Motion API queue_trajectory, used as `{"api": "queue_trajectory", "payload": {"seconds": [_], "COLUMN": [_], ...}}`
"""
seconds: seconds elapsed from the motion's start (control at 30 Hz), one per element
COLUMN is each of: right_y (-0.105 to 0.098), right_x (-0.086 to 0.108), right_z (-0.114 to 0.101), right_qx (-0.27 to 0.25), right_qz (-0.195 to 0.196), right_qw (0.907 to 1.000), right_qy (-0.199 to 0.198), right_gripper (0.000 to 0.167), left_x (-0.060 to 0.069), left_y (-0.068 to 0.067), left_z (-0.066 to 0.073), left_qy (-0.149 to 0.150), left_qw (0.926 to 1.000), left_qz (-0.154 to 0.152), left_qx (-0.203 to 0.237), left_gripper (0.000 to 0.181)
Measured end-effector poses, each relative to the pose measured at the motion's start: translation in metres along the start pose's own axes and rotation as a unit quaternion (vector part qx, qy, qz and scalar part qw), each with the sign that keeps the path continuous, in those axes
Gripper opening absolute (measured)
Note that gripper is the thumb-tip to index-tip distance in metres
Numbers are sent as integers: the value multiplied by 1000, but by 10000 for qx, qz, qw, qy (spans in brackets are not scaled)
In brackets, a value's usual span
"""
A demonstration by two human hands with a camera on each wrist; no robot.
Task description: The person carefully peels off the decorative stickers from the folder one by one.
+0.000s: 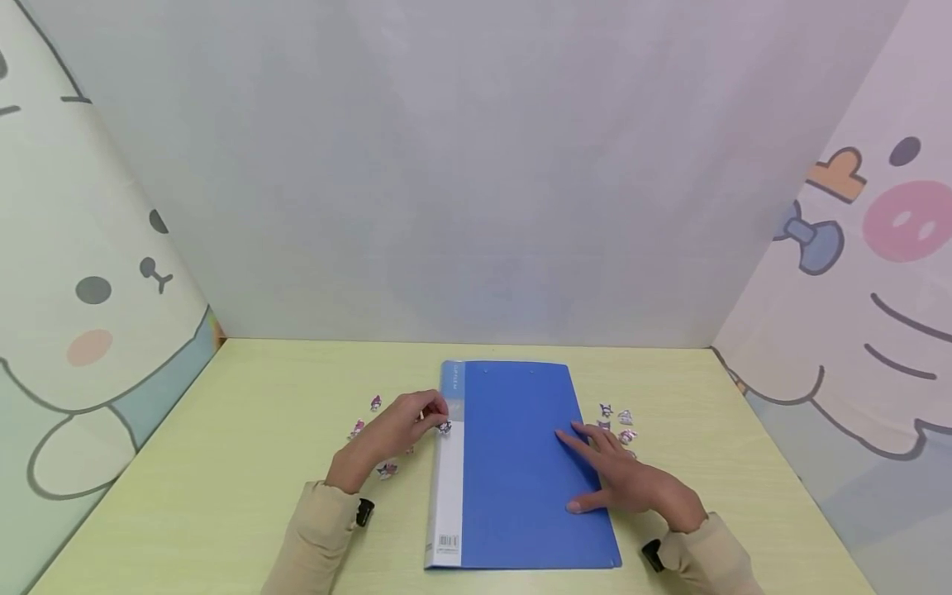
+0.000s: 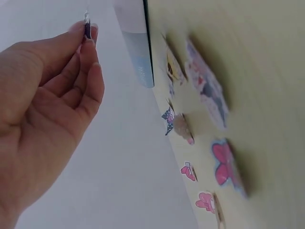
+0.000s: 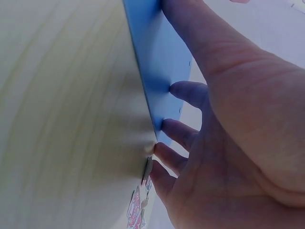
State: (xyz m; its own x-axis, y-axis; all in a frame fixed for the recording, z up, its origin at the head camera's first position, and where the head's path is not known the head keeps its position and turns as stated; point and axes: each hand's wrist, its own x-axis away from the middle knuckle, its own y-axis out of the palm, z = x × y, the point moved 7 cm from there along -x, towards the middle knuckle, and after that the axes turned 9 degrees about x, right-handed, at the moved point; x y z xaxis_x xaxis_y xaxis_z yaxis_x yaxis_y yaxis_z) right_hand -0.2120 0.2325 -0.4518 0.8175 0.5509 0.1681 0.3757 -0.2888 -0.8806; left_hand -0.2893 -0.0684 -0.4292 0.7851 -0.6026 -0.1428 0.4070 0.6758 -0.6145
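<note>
A blue folder [image 1: 513,463] lies closed on the table, its white and light-blue spine [image 1: 449,487] on the left. Between thumb and fingertips my left hand [image 1: 394,428] pinches a small cartoon sticker [image 1: 445,428] over the spine. The left wrist view shows that sticker [image 2: 87,27] edge-on, held above the tabletop. My right hand [image 1: 628,483] rests on the folder's right part, fingers spread and thumb apart. In the right wrist view, fingertips of the right hand [image 3: 238,114] touch the blue cover [image 3: 157,71] near its edge.
Several cartoon stickers, some pink [image 2: 223,162], lie left of the folder. More stickers [image 1: 627,436] lie to its right, close to my right fingers. A pale curtain [image 1: 461,182] stands behind the table [image 1: 297,372], with cartoon-printed cloths at both sides.
</note>
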Motion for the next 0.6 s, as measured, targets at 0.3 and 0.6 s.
{"api": "queue_trajectory", "payload": {"seconds": [0.3, 0.6], "right_y": [0, 1], "right_x": [-5, -8], "right_z": [-1, -1], "right_qx": [21, 82], "right_qz": [66, 43], "right_qw": [10000, 9999], "right_qy": [-41, 71], "right_gripper": [97, 97], "left_x": [5, 17], "left_y": [-8, -12], "left_z": [-2, -6], "left_qy": [23, 133], "left_qw": [10000, 9996], "left_qz": [11, -192], "left_qx": [62, -174], "left_gripper": [5, 6]}}
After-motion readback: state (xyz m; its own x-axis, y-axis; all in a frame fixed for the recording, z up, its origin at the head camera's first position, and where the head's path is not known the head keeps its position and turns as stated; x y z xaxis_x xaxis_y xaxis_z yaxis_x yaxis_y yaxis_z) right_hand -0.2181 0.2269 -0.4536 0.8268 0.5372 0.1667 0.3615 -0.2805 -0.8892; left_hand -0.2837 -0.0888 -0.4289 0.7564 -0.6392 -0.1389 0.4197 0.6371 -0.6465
